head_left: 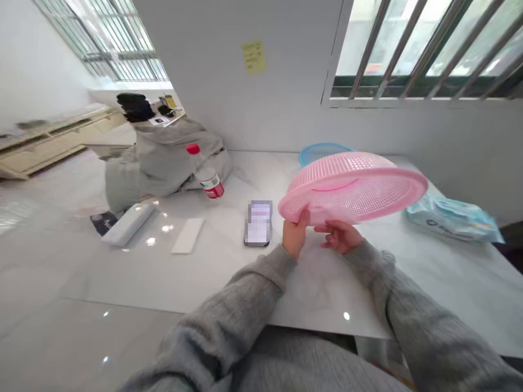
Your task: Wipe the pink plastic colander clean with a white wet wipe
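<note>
A round pink plastic basket (355,188) with a mesh wall is held upside down and tilted above the white table (429,277). My left hand (295,235) pinches its near rim, thumb on top. My right hand (341,235) is just beside it under the rim, palm up, fingers curled and touching the rim's underside. Both arms wear grey sleeves.
A blue basket (321,152) lies behind the pink one. A phone (258,223) lies left of my hands, with a white flat piece (188,235), a white box (128,223), a red-capped bottle (206,174) and a grey bag (163,158) further left. A wipes pack (451,218) lies right.
</note>
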The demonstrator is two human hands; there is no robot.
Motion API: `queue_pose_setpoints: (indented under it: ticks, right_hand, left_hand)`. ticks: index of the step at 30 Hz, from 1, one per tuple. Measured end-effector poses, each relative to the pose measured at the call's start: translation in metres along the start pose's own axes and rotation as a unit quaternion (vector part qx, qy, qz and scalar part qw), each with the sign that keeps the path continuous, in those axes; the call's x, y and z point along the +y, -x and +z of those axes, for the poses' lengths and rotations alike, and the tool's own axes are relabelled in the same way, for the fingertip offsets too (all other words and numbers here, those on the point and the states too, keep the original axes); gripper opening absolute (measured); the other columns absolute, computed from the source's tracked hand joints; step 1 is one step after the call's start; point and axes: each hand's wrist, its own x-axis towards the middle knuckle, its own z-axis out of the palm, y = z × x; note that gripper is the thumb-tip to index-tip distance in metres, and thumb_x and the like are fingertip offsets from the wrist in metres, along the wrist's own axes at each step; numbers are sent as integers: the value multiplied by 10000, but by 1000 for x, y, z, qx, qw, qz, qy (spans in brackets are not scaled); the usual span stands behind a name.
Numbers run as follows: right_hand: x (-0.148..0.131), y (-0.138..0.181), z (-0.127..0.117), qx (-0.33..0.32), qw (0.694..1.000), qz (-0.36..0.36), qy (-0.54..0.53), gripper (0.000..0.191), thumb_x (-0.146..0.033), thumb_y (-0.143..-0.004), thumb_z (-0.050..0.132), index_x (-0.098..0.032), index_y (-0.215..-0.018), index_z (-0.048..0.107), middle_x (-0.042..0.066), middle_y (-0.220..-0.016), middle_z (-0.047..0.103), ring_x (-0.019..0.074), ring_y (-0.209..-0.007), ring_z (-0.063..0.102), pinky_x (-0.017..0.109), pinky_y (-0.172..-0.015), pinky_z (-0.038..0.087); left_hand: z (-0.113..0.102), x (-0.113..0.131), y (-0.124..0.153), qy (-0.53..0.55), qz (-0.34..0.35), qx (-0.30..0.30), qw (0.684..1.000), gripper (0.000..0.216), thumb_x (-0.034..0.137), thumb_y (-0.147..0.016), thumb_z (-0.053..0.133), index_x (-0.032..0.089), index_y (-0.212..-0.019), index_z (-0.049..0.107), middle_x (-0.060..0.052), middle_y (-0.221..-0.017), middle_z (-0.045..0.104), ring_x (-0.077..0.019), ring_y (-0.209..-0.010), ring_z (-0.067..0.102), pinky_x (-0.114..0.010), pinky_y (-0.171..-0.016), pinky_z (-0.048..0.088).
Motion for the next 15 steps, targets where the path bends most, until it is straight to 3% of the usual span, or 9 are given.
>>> queue_pose_setpoints:
  ticks: [5, 10, 15]
  right_hand:
    - [3, -4, -10, -32, 999, -28, 12, 171, -204, -941, 614, -220, -801, 712, 40, -810, 851, 130, -409, 598, 345, -600, 688]
    - [5, -5, -8, -24, 999, -23, 24, 160, -236, -963, 622, -211, -825, 700, 35, -743, 813, 143, -423, 631, 359, -612, 699]
    - [5, -5, -7, -33, 998, -26, 49, 151, -272, -961, 638, -200, -837, 685, 20, -667, 755, 168, -421, 654, 382, -596, 699]
  left_hand:
    - [0, 8, 2, 8, 16, 6, 1000, 559, 648, -912, 788, 165, -1187, 850, -112, -1216, 835, -323, -1211, 750, -470, -1124, 557]
    - [-3, 2, -2, 52, 0, -4, 999, 543, 625, -904, 807, 162, -1185, 848, -124, -1237, 829, -327, -1216, 752, -485, -1117, 569]
    - [-3, 3, -3, 65, 30, -22, 997, 482, 597, -921, 805, 192, -1179, 847, -108, -1246, 829, -311, -1259, 738, -471, -1148, 554]
